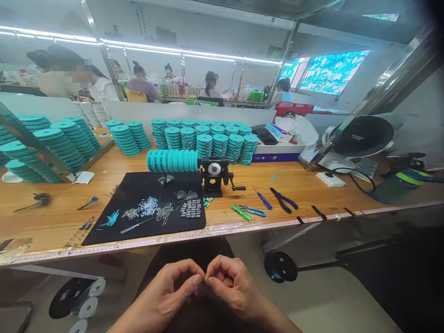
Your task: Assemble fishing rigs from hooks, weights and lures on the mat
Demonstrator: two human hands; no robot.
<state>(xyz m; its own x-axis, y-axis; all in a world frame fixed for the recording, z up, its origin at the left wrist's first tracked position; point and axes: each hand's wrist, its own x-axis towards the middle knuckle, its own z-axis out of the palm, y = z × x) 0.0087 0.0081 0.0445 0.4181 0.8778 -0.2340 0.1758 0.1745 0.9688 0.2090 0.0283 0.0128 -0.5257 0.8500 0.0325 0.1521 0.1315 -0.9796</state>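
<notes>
My left hand point(171, 291) and my right hand point(236, 286) meet in front of the table edge, above my lap, fingertips almost touching. A thin dark line point(221, 245) hangs over the edge and runs into the right fingers, which pinch it. Thumb and fingers of the left hand are also pressed together; what lies between them is too small to make out. Beyond them, on the table, stands a black hand-crank winder point(214, 172) with a round dial and a row of teal spools point(173, 161) on its shaft.
A black mat point(138, 185) bears small metal parts, beads and grey weights point(190, 209). To its right lie a green tube point(241, 212), blue snips point(253, 211), a blue pen-like tool point(263, 200) and pliers point(284, 200). Stacked teal spools point(211, 142) stand behind; other people sit farther back.
</notes>
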